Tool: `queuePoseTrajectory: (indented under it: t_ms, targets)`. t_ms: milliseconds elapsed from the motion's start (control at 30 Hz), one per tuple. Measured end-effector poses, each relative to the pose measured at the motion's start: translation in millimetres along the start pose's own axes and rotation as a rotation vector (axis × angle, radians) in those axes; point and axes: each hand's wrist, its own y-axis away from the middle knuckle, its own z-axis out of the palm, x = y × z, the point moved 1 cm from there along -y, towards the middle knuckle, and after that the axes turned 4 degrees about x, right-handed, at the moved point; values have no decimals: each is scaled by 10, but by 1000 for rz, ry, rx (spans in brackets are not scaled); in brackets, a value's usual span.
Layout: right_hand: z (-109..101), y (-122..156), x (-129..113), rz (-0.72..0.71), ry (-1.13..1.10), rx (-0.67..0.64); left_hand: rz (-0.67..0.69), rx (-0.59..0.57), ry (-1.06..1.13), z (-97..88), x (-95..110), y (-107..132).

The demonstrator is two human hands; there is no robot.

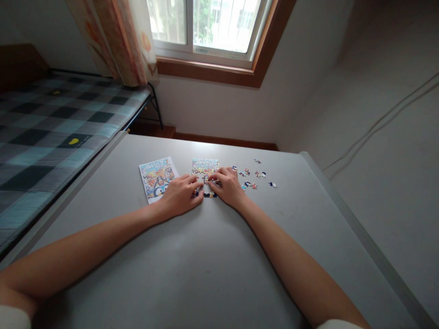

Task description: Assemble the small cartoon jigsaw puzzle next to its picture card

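Note:
A partly assembled jigsaw puzzle point(205, 164) lies on the table, its upper rows joined and a gap showing lower down. My left hand point(183, 193) rests over the puzzle's left edge, fingers apart and touching it. From the right, my right hand point(227, 185) reaches in with thumb and fingertips drawn together on a puzzle piece point(206, 181) in the middle. The fingers partly cover that piece. Left of the puzzle lies a picture sheet point(156, 176) with a colourful cartoon print, its lower right corner hidden by my left hand.
Several loose puzzle pieces point(252, 185) are scattered right of my right hand, one piece point(273, 184) lying farthest out. The grey table point(206, 265) has a raised rim on its right side. A bed with a checked cover point(68, 112) stands at the left; a window point(219, 27) is ahead.

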Motion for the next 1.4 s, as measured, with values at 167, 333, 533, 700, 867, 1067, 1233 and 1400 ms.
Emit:
queuePoseTrajectory:
  t_ms: [167,333,533,700,867,1067,1233,1400]
  targets:
    - [-9,3,-17,-11,2,13,-10,-3,-4,7,-1,4]
    - [-30,2,-41,-42,11,14,-8,-4,11,2,-1,9]
    - [-36,-1,-46,-62,3,19,-5,-16,10,0,6,4]
    - [-47,1,-58,-72,-5,34,-4,-13,11,2,6,1]
    - [-49,-3,-67,-63,7,33,-5,-12,11,3,3,4]
    - [-52,0,-71,-59,5,24,8,-7,10,2,5,4]
    - [-53,1,-76,-57,2,20,1,-5,-4,7,0,5]
    - [-57,-2,-81,-68,13,20,0,-6,6,13,-2,4]
